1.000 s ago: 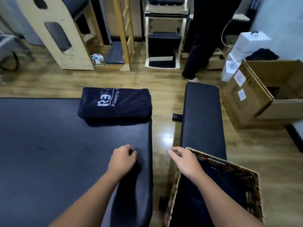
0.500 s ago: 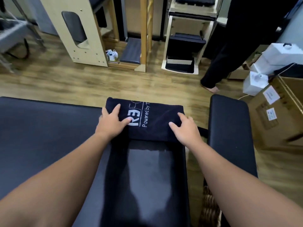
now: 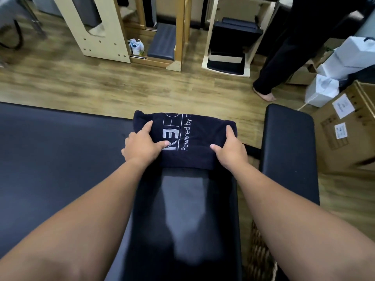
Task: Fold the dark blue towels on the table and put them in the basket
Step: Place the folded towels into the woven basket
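A folded dark blue towel with white lettering lies at the far right corner of the black padded table. My left hand grips its left end, thumb on top and fingers around the side. My right hand grips its right end the same way. The towel bulges between my hands and looks slightly lifted at the front. Only a strip of the woven basket shows at the lower right, behind my right forearm.
A black padded bench stands right of the table. Beyond it are cardboard boxes and white boxes. A person's leg and bare foot stand on the wooden floor. Wooden equipment frames line the back.
Both hands went from the table's near edge and the basket rim out to the folded towel. They have now closed around its two ends, and the towel has bunched up between them.
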`<state>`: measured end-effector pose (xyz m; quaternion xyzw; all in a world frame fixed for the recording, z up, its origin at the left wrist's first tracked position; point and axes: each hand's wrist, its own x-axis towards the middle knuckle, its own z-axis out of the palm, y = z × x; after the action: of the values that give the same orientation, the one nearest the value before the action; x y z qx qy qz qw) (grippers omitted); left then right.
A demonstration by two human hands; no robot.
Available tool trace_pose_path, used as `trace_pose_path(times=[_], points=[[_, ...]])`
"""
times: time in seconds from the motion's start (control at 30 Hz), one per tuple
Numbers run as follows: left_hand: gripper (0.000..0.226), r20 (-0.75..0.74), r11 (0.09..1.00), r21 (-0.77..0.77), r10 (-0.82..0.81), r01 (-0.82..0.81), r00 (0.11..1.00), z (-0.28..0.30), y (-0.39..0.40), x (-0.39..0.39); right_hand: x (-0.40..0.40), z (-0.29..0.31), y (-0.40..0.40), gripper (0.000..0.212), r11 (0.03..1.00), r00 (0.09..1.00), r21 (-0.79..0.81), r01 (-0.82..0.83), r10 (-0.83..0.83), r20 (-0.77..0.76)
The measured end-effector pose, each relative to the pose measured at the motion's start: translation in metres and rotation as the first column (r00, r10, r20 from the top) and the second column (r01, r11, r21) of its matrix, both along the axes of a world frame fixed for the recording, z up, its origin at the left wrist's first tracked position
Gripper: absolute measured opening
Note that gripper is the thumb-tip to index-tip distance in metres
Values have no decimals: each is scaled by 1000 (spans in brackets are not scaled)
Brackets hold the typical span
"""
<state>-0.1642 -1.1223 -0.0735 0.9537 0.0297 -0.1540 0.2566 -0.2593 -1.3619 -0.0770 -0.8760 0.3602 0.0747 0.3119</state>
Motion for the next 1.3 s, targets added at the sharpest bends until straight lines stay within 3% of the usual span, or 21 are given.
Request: trace_pose_path(times=[0.27, 0.5, 0.7, 0.93, 1.03, 1.17, 1.3], points=[[91, -29, 990, -124, -69, 65, 997, 16, -9, -98, -110, 14, -19, 81, 998, 998, 57, 17, -14, -58], [64, -124, 939, -340, -102, 55, 987, 23, -50, -225, -287, 3, -50, 82, 989, 989, 86, 121, -113, -92], [60, -102, 939, -290, -222, 184, 970, 18, -104, -363, -453, -2, -87, 83, 957, 956, 78, 278, -268, -116], [60, -204, 934, -208, -330, 289, 922, -7, -123, -493, -599, -23, -88, 85, 920, 916, 89, 381, -363, -174], [59, -222, 922, -134, -386, 364, 896, -14, -120, -527, -633, -37, -69, 84, 898, 892, 72, 433, -416, -179], [65, -250, 911, -69, -411, 407, 877, -26, -109, -545, -649, -50, -42, 81, 944, 931, -2, 331, -327, -165], [71, -298, 876, -123, -481, 467, 824, -37, -105, -560, -644, -60, -32, 83, 965, 937, -47, 258, -262, -233]])
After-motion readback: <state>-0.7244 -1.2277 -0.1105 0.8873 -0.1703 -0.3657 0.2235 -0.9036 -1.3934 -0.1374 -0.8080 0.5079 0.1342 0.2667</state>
